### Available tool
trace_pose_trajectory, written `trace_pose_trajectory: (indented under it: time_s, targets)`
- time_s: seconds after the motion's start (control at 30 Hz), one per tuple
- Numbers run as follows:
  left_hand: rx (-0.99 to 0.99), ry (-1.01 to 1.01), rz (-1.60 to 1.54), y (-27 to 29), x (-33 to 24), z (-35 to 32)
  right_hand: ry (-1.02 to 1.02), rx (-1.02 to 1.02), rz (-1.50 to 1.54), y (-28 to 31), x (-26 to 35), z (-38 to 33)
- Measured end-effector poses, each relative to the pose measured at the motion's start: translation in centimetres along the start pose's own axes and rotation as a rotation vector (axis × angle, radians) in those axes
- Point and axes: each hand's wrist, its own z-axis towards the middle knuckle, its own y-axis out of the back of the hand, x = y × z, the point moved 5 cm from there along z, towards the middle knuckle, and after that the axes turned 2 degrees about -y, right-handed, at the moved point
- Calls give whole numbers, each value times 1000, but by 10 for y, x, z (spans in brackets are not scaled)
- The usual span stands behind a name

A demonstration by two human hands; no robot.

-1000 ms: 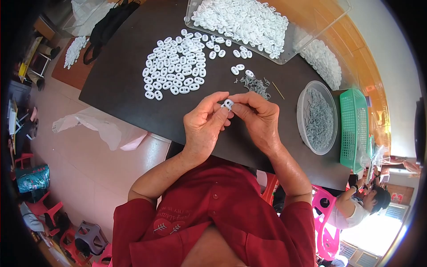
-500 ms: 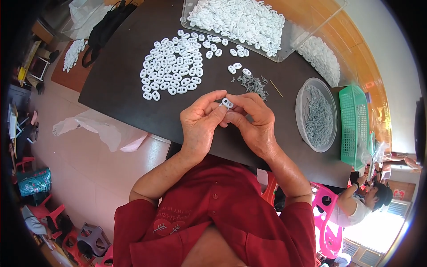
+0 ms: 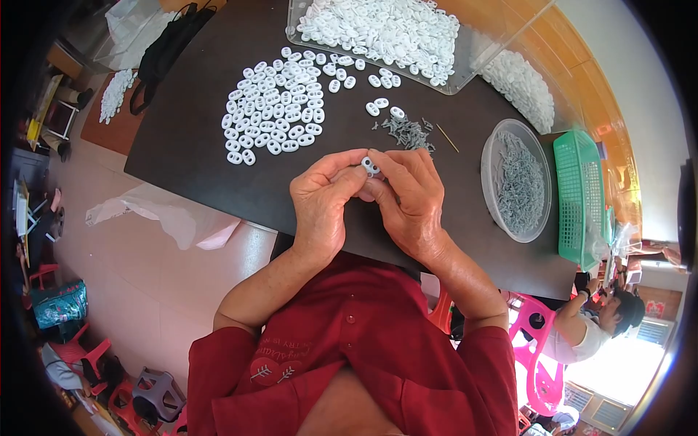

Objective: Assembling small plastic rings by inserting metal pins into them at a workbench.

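Between the fingertips of both hands is a small white oval plastic piece with two dark holes [image 3: 370,166]. My left hand [image 3: 325,192] pinches it from the left, thumb and fingers closed. From the other side, the thumb and fingers of my right hand [image 3: 409,196] press against it. Whether a small grey part sits in it is hidden by the fingers. Just beyond my hands lies a heap of small grey pieces [image 3: 408,134], with a few white ovals [image 3: 373,109] beside it. A large flat group of similar white ovals [image 3: 273,111] spreads over the dark table to the left.
A clear bin rim [image 3: 448,92] encloses many white pieces at the back. Right of my hands stand a round tub [image 3: 488,190] of grey pieces and a green basket [image 3: 582,200]. A thin stick [image 3: 448,138] lies on the table [image 3: 196,138]. Someone sits at far right [image 3: 585,327].
Both hands stay closed around the white piece, their fingers shifting slightly; the right fingers now cover more of its right side. The table items appear slightly shifted in view.
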Motion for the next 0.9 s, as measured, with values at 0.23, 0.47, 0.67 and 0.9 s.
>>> trace_pose_trajectory:
  time_s: [0.23, 0.47, 0.67, 0.9]
  targets:
    - [-8, 7, -15, -1, 0, 0, -23, -47, 4, 0, -1, -4]
    - [70, 20, 62, -1, -2, 0, 37, -41, -33, -1, -3, -8]
    - [146, -71, 109, 3, -2, 0, 32, -46, -7, -1, -2, -6]
    - [157, -135, 132, 2, -8, 1, 27, -43, 16, 0, 1, -6]
